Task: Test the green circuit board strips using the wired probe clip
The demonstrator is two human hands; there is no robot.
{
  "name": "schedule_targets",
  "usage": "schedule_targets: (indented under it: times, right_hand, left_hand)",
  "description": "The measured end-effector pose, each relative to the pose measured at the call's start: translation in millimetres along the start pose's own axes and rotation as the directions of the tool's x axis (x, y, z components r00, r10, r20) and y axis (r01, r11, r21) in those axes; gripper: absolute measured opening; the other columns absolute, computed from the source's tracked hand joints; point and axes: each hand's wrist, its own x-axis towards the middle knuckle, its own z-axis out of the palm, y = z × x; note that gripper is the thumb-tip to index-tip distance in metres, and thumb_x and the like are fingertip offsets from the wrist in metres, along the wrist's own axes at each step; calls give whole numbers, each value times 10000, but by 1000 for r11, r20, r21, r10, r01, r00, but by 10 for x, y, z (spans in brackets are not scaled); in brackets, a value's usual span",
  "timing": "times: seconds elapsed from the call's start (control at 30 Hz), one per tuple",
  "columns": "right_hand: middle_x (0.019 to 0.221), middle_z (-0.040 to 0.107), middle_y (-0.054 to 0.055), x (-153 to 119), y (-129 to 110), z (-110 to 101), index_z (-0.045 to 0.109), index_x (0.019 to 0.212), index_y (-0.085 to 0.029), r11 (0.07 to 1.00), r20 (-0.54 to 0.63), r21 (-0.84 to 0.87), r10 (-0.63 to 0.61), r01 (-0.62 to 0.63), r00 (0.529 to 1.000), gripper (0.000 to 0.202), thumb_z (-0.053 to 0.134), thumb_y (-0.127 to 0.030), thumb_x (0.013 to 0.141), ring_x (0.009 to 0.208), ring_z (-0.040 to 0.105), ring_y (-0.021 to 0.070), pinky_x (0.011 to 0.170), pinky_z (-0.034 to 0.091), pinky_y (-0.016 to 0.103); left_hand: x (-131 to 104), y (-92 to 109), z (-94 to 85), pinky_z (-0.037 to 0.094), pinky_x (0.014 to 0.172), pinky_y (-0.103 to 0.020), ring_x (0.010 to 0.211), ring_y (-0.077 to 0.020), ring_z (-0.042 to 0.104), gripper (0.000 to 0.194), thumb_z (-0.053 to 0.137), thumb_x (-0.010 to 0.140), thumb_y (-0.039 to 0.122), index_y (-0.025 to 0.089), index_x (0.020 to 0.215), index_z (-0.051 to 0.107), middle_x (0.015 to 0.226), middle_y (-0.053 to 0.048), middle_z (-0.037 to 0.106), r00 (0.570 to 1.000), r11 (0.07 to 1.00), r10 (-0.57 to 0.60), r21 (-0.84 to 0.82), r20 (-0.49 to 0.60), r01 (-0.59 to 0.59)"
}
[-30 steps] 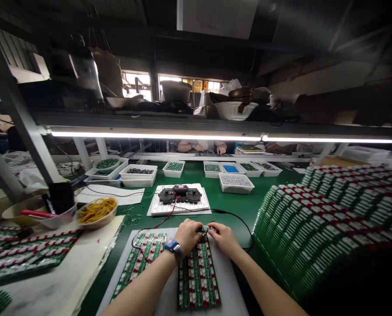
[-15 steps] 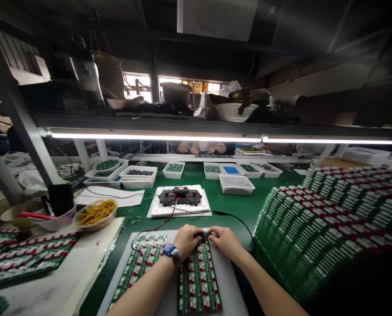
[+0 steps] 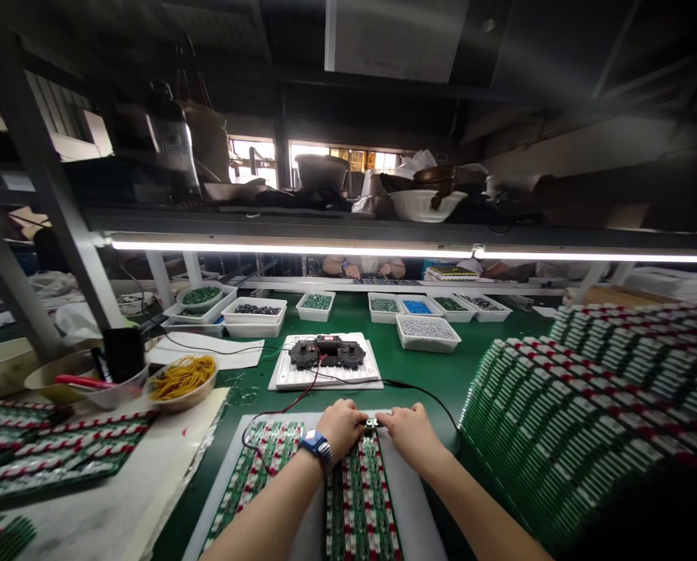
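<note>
My left hand [image 3: 342, 431], with a blue watch [image 3: 317, 444] on its wrist, and my right hand [image 3: 414, 438] meet at the far end of a circuit board panel [image 3: 363, 506]. Between their fingertips is a small circuit board [image 3: 373, 423] with pale round spots, pinched at its two ends. Whether it is still joined to the panel cannot be made out. The panel carries rows of white and red parts on green. A second such panel [image 3: 249, 483] lies to the left, partly under my left forearm. Both rest on a pale board [image 3: 419, 518].
Tall stacks of circuit boards [image 3: 536, 421] stand on the right. A black device with a lit display [image 3: 327, 352] sits behind my hands, its cables crossing the table. White trays of small parts [image 3: 429, 333] line the back; a bowl of yellow rubber bands [image 3: 183, 379] stands left. A co-worker's hands [image 3: 372, 269] show beyond.
The view has shifted slightly, moving everything a little right and down. Between my fingertips the small circuit board now shows more of its pale-spotted face.
</note>
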Motion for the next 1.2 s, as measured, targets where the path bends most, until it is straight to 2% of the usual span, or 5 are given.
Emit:
schedule_targets:
  times: [0.1, 0.2, 0.3, 0.7, 1.2]
  right_hand:
    - [1035, 681, 133, 19, -69, -7, 690, 1043, -200, 998, -84, 62, 18, -12, 996, 402, 458, 21, 799, 963, 619, 290, 837, 371, 393]
    - [1105, 664, 113, 111, -115, 67, 664, 1091, -158, 936, -238, 351, 67, 22, 969, 343, 420, -41, 880, 1023, 597, 219, 866, 398, 291]
    - [1019, 690, 67, 209, -137, 187, 676, 1035, -170, 865, -185, 501, 123, -15, 975, 283, 408, -140, 947, 961, 616, 162, 820, 410, 211]
    - [822, 717, 54, 235, -157, 359, 660, 795, -202, 862, -39, 421, 326, -281, 944, 315, 414, -261, 983, 758, 644, 189, 574, 299, 244]
    - [827, 692, 21, 178, -215, 466, 603, 779, -213, 845, -102, 450, 370, -289, 923, 284, 407, -231, 983, 765, 626, 163, 589, 289, 237]
  left_hand:
    - [1, 29, -31, 453, 845, -328, 996, -251, 565, 242, 589, 850, 281, 314, 1053, 715, 1003, -52, 642, 1000, 1000, -11, 24, 10, 11]
    - [-1, 38, -37, 453, 828, -331, 991, -254, 559, 249, 579, 849, 288, 318, 1058, 711, 984, -55, 633, 1000, 999, -25, 33, 9, 25]
    - [-17, 29, -14, 449, 814, -326, 979, -249, 554, 247, 564, 852, 298, 317, 1049, 711, 966, -53, 629, 999, 998, -49, 28, -8, 49]
    - [-55, -5, 132, 406, 893, -297, 1005, -224, 526, 248, 523, 890, 276, 235, 1072, 687, 1009, -64, 617, 992, 995, -92, -38, -91, 89]
    - [-61, -61, 171, 412, 867, -305, 963, -219, 532, 239, 546, 881, 306, 265, 1046, 714, 953, -48, 633, 988, 990, -102, -111, -115, 89]
